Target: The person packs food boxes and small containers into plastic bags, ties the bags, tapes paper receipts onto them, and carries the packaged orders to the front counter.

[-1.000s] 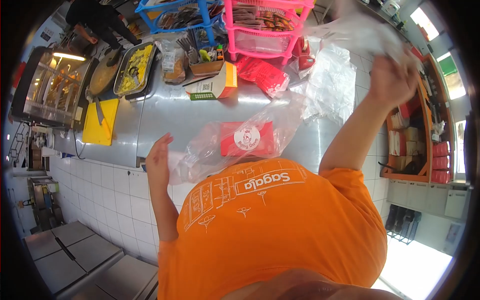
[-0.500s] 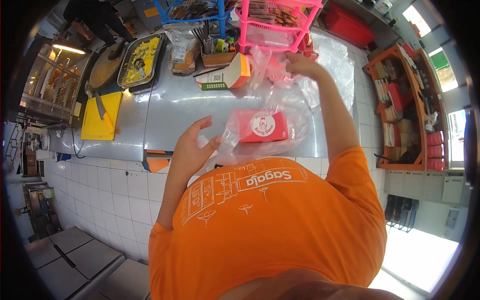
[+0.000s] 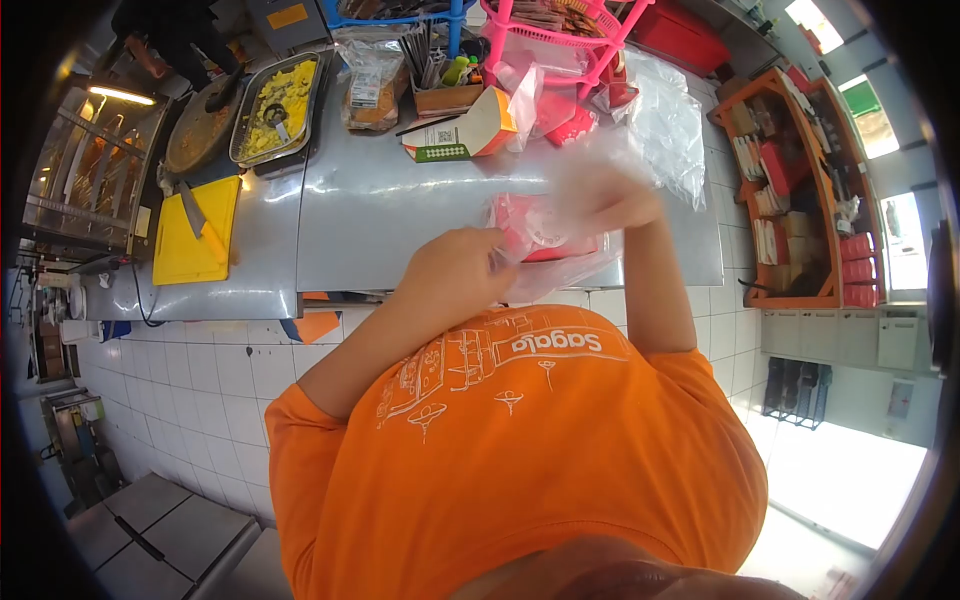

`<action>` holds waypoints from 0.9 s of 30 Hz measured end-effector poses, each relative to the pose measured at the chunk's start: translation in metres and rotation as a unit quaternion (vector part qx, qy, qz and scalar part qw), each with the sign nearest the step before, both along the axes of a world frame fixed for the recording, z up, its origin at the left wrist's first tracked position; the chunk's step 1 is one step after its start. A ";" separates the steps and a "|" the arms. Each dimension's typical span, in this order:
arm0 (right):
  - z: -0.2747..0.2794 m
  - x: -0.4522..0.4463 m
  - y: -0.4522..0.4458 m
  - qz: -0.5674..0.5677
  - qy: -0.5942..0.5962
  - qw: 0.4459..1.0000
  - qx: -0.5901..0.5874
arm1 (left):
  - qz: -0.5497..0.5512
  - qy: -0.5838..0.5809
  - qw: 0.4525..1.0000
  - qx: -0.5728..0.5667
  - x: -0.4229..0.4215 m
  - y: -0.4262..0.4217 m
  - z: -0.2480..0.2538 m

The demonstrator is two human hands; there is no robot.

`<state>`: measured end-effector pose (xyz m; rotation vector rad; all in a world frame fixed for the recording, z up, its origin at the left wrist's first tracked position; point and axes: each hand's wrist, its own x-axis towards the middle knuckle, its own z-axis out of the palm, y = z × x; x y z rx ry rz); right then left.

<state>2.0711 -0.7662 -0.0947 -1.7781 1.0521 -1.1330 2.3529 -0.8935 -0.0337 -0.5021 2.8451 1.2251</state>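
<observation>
A red box with a round white logo (image 3: 545, 226) lies inside a clear plastic bag (image 3: 550, 283) near the front edge of the steel table. My left hand (image 3: 462, 268) is at the bag's left side, its fingers curled and closed on the plastic beside the box. Above the right part of the box is my right hand (image 3: 625, 200), its fingers smeared by motion. A pale, see-through blur surrounds those fingers, and I cannot make out what it is. Part of the box is hidden behind this blur and the plastic.
Behind the box stand a pink rack (image 3: 560, 42), a paper food tray (image 3: 465, 135) and a utensil holder (image 3: 448, 98). More clear plastic (image 3: 665, 130) lies at the right. On the left are a knife (image 3: 203, 225) on a yellow cutting board (image 3: 180, 260) and a pan of yellow food (image 3: 285, 95).
My right hand has come back from the pink rack to above the box. My left hand has moved right and closed on the bag's side, where it was open before.
</observation>
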 end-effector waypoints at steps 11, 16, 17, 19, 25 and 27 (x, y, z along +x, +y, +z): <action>-0.164 0.019 -0.071 -0.337 0.335 0.819 0.322 | -0.019 0.104 0.981 0.161 0.012 -0.024 -0.018; -0.080 0.029 -0.065 -0.311 0.399 0.702 0.501 | -0.006 0.113 0.973 0.202 0.017 -0.028 -0.024; -0.057 0.038 -0.061 -0.311 0.403 0.688 0.516 | 0.005 0.104 0.970 0.217 0.017 -0.029 -0.024; -0.025 0.048 -0.049 -0.301 0.424 0.668 0.533 | 0.013 0.105 0.961 0.255 0.017 -0.029 -0.025; 0.003 0.043 -0.003 -0.206 0.524 0.639 0.525 | 0.039 0.090 0.940 0.328 0.012 -0.028 -0.020; 0.063 0.072 0.006 -0.228 0.501 0.634 0.543 | 0.062 0.111 0.939 0.320 0.008 -0.028 -0.018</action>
